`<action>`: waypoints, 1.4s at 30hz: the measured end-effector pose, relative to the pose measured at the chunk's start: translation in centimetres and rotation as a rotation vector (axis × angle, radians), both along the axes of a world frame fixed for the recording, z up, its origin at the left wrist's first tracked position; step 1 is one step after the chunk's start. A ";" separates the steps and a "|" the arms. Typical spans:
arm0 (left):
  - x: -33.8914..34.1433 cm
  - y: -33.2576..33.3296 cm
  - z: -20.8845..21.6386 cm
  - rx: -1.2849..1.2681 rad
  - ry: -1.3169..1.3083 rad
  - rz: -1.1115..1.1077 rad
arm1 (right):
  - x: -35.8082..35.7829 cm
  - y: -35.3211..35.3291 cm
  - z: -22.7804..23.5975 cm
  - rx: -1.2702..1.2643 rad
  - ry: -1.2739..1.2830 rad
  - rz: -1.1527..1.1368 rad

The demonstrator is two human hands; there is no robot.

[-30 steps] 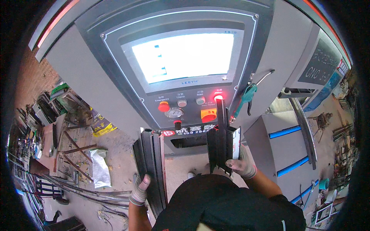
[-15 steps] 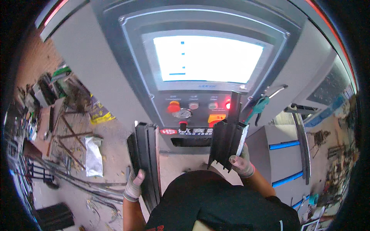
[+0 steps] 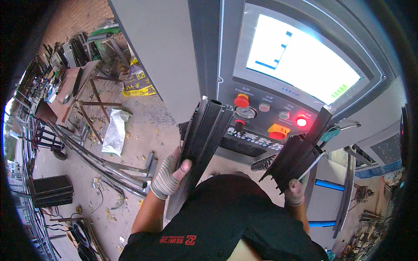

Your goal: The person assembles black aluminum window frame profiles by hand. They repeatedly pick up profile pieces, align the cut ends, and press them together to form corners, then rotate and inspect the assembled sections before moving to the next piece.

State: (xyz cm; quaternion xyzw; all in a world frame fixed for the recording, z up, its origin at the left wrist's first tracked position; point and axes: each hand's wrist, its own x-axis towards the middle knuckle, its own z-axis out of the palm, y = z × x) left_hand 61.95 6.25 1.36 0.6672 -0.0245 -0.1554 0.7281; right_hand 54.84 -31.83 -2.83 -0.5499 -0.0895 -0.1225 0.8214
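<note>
Both hands wear pale knitted gloves with reddish thumb tips. My left hand [image 3: 170, 174] grips a long black metal profile [image 3: 204, 135] with lengthwise grooves, thumb on the near side. Its upper end leans toward the machine's control panel [image 3: 265, 114]. My right hand [image 3: 295, 192] is closed around the lower part of another black profile [image 3: 292, 162], shorter and with ribbed edges. This one tilts up to the right, its tip just below the bright screen [image 3: 300, 65]. The fingers behind each profile are mostly hidden.
The panel carries a red emergency button [image 3: 241, 101], a pressure gauge [image 3: 246, 112], a lit red light [image 3: 301, 121] and an orange-red switch [image 3: 278, 132]. A green-handled tool [image 3: 329, 134] is by the right profile. Long metal bars [image 3: 93, 152] and a white sack [image 3: 116, 132] lie at left.
My view has turned left, so the machine stands farther right and tilted, and more floor shows at left. Both hands keep hold of their profiles.
</note>
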 end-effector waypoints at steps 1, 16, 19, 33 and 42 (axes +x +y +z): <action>0.0 0.0 -0.1 -0.011 -0.029 -0.009 | 0.1 0.2 0.4 -0.008 0.050 -0.011; 0.1 2.2 -3.8 0.010 0.056 0.121 | 3.6 2.6 6.7 -0.356 -0.092 -0.245; 0.2 2.8 -3.6 0.054 0.065 0.097 | 4.2 2.8 7.3 -0.335 -0.033 -0.257; 0.4 2.0 -2.2 -0.028 0.068 0.113 | 5.5 2.9 8.7 -0.279 -0.006 -0.222; 0.7 3.3 -3.8 -0.027 0.159 0.147 | 4.5 3.8 7.9 -0.217 0.027 -0.161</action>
